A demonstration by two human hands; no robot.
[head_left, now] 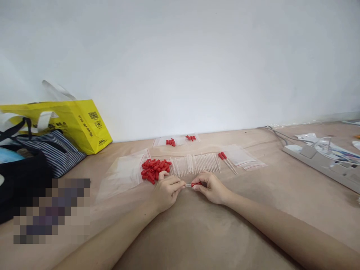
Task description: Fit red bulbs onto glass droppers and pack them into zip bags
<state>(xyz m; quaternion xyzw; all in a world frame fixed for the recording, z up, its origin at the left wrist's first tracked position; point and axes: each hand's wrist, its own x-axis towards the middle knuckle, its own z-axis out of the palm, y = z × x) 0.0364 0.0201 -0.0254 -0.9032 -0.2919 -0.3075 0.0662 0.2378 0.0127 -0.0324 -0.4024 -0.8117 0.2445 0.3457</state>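
My left hand (168, 190) pinches a thin clear dropper tube (188, 185) near the front of the work area. On the tube's right end is a red rubber bulb (196, 184), held between the fingers of my right hand (209, 187). How far the bulb sits over the tube is hidden by the fingers. Just beyond my left hand lies a pile of loose red rubber bulbs (154, 168). A row of clear dropper tubes (194, 165) stretches behind both hands. To its right, two droppers with red bulbs (227, 162) lie side by side.
Clear zip bags lie left (123, 170) and right (243, 156) of the row. Another bag (180, 141) near the wall carries red-topped droppers. A yellow bag (92, 127) and a striped bag (60, 152) stand left. At right is a power strip (317, 165) with cables.
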